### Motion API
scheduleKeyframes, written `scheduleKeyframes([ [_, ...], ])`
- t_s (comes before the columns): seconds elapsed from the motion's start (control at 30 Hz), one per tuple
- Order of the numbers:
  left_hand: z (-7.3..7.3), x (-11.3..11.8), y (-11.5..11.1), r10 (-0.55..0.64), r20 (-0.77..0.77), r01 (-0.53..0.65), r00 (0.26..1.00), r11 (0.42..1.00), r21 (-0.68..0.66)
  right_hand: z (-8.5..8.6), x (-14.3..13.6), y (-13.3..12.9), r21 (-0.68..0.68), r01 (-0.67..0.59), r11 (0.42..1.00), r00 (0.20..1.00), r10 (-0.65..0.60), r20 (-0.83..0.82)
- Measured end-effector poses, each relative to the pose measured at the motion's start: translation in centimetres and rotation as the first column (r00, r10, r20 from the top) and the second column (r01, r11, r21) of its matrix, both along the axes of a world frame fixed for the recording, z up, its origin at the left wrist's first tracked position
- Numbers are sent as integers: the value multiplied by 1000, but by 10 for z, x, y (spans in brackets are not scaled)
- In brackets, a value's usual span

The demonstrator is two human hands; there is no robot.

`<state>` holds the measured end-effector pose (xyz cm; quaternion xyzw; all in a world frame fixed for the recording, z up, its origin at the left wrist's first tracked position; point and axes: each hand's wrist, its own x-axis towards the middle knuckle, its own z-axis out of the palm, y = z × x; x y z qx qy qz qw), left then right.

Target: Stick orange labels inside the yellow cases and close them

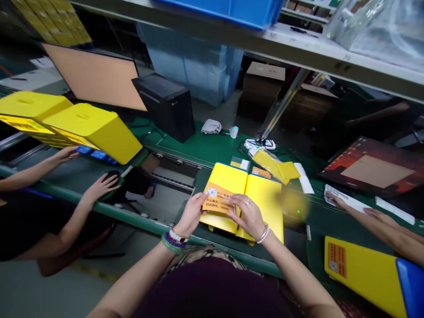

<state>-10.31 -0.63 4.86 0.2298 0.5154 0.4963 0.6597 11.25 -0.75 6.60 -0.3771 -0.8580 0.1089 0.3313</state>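
An orange printed label (217,199) with a square code is held over the left part of a yellow case (265,198). My left hand (190,214) has its fingers closed on the label's left edge. The fingers of my right hand (247,214) are bent around the label's right side, with the thumb below. Beneath both hands the yellow case lies in two halves with a dark seam between them. More orange labels (261,172) sit just behind it.
Yellow cases (96,128) and a person's hands are at the left; another person's hands rest at a keyboard (344,201) on the right. A yellow case (364,269) lies right. A black computer tower (168,106) stands behind. A shelf (298,48) crosses overhead.
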Motion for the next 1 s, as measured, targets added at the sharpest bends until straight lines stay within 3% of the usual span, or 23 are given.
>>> scheduleKeyframes([
  [0.1,-1,-1,-7,38,-4,-38,999,997,66,-2,-34,-7,-59,-30,998,999,29,-31],
  [0.23,-2,1,-14,65,-8,-63,998,984,167,-13,-68,-23,-143,13,990,994,-29,-109],
  [0.4,3,-2,-9,-34,-23,37,999,982,185,-9,-67,-23,-308,151,939,928,-242,-284],
  [0.47,6,-6,-5,-77,17,73,997,982,174,0,-51,-9,-228,308,924,888,-365,-279],
  [0.57,13,-17,2,-113,73,100,991,982,162,8,-26,20,33,531,847,820,-503,-274],
  [0.63,17,-26,6,-139,87,122,987,978,170,2,-18,40,126,572,810,812,-538,-226],
  [0.67,18,-30,7,-149,89,132,985,975,179,-6,-18,49,119,553,824,830,-534,-161],
  [0.77,22,-41,8,-175,83,156,981,968,199,-39,-28,68,-45,408,912,911,-404,81],
  [0.87,23,-45,5,-187,54,173,981,965,196,-62,-33,72,-223,321,920,946,-300,126],
  [0.93,22,-45,2,-190,22,182,982,965,191,-59,-31,66,-325,381,866,919,-394,28],
  [1.0,19,-43,-1,-184,-12,183,983,967,178,-39,-29,51,-365,462,808,843,-528,-103],
])
